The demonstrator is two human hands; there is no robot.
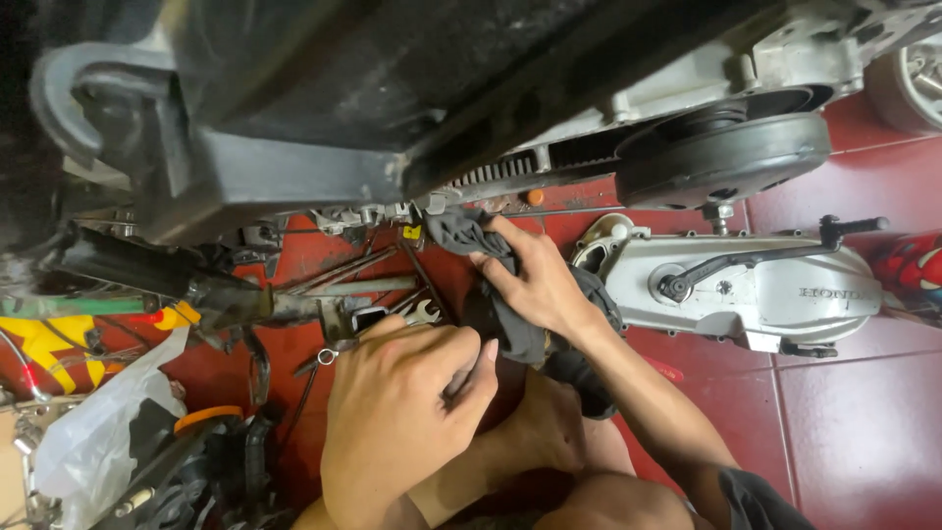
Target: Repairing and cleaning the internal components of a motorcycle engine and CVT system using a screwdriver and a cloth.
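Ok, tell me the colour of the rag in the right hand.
Dark grey, nearly black: the rag in the right hand, seen in the head view.

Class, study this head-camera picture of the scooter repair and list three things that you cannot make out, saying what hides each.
- Head view: what the left hand grips; its curled fingers cover it.
- Head view: the far end of the dark grey cloth rag held by the right hand goes into shadow under the black scooter engine block.
- Head view: the silver wheel hub, cut off by the right edge.
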